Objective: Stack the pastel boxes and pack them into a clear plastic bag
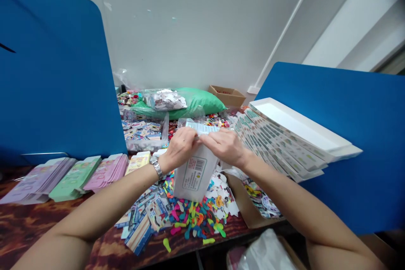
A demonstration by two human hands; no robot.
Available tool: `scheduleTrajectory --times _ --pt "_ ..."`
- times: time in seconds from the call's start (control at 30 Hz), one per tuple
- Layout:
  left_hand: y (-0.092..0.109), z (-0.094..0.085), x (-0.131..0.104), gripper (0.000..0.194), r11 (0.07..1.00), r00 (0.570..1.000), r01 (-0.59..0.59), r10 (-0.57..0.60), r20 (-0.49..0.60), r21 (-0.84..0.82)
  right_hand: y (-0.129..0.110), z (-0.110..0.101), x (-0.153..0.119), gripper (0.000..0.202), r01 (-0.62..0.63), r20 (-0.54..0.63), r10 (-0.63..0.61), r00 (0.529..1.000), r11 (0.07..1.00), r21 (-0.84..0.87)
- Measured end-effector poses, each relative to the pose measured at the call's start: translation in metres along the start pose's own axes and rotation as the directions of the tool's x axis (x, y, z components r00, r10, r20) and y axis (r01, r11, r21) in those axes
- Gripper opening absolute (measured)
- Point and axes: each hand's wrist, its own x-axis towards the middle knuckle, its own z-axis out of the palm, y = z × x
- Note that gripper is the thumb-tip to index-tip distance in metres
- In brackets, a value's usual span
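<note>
A white packet with a printed barcode panel stands upright at the middle of the table, with clear film around its top. My left hand, a metal watch on its wrist, is closed on the packet's upper edge. Right beside it, my right hand pinches the same edge, the fingers of both hands nearly touching. What lies inside the packet is hidden. Around its foot spread many small coloured balloons. Printed blue-and-white cards lie to their left, and white die-cut stickers to their right.
Purple, green and pink card stacks line the left side. Nested white printed boxes lean at right, above an open carton. A green bag lies behind. Blue panels flank the table.
</note>
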Motion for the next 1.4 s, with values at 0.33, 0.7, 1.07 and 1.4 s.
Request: scheduleTrajectory --times 0.33,0.7,1.07,1.4 --pt "-0.013 -0.016 0.001 0.076 0.989 0.999 0.002 0.005 0.047 -0.149 -0.021 0.022 -0.016 0.006 0.124 -0.056 -0.139 0.989 0.969 -0.213" --pt "-0.037 -0.083 0.061 0.027 0.884 0.764 -0.458 0.335 0.551 0.097 -0.019 0.017 -0.02 0.018 0.107 0.071 -0.102 0.992 0.992 -0.07" --pt "-0.037 -0.089 -0.009 0.024 0.89 0.833 -0.389 0.228 0.504 0.24 -0.033 0.02 -0.012 0.016 0.203 0.069 -0.196 0.978 0.971 -0.125" --pt "-0.017 -0.051 0.044 0.058 0.995 0.924 -0.092 0.074 0.375 0.03 -0.03 0.025 -0.014 0.019 0.222 0.064 -0.215 0.975 0.964 -0.143"
